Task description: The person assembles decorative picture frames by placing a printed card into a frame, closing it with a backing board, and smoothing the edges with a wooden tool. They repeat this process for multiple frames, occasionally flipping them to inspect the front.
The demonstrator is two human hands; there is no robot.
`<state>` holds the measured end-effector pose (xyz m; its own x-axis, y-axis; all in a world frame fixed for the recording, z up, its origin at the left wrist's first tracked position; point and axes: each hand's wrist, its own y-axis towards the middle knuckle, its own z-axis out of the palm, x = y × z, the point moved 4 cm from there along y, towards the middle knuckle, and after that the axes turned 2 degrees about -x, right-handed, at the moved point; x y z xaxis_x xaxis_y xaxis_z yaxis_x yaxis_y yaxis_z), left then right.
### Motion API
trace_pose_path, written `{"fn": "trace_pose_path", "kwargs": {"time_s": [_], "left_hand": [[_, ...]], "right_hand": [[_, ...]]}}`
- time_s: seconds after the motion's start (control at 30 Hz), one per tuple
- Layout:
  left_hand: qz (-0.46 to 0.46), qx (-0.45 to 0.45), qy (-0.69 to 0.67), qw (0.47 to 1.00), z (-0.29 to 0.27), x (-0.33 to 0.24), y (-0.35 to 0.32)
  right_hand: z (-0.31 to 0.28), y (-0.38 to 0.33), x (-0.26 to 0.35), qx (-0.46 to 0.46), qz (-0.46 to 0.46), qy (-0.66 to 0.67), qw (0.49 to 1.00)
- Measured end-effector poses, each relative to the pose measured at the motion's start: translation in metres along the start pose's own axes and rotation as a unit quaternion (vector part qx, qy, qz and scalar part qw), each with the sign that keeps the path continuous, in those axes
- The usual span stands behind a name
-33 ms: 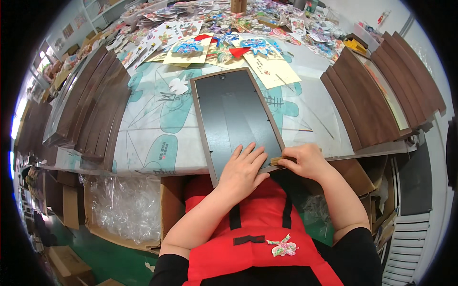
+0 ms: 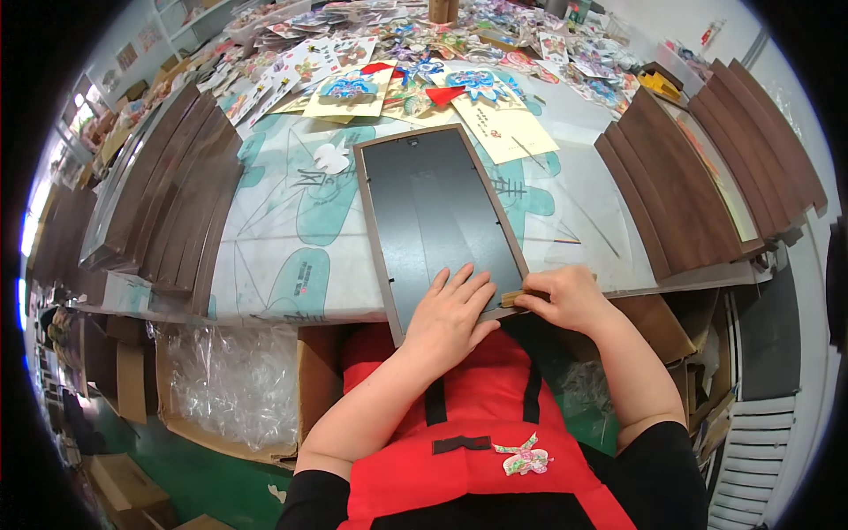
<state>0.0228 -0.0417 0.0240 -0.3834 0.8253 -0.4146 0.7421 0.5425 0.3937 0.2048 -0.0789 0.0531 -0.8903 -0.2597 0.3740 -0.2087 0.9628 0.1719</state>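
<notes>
A brown picture frame (image 2: 433,221) lies back side up at the table's near edge, its dark grey backing board showing. Small black tabs stick out along its inner edges, and a hanger sits at the far end. My left hand (image 2: 446,322) rests flat on the backing, fingers spread, near the frame's close end. At the lower right corner my right hand (image 2: 565,299) is closed in a pinch on a small flat tan strip (image 2: 510,299). The strip's tip touches the frame edge by a tab; its other end is hidden in my fingers.
Brown frames stand in rows at the left (image 2: 168,194) and right (image 2: 680,185). Cream cards (image 2: 503,132) with blue cutouts lie beyond the frame, before a heap of colourful paper pieces (image 2: 442,44). A carton of clear plastic wrap (image 2: 234,384) sits below the table.
</notes>
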Motion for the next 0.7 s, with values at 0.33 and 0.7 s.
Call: {"fn": "trace_pose_path", "kwargs": {"time_s": [0.33,0.7], "left_hand": [[-0.007,0.008,-0.018,1.0,0.0,0.0,0.0],[-0.034,-0.108,-0.113,0.987,-0.027,0.011,-0.012]], "right_hand": [[-0.002,0.01,0.006,0.066,0.036,-0.046,0.996],[0.001,0.025,-0.041,0.039,0.141,0.106,0.983]]}}
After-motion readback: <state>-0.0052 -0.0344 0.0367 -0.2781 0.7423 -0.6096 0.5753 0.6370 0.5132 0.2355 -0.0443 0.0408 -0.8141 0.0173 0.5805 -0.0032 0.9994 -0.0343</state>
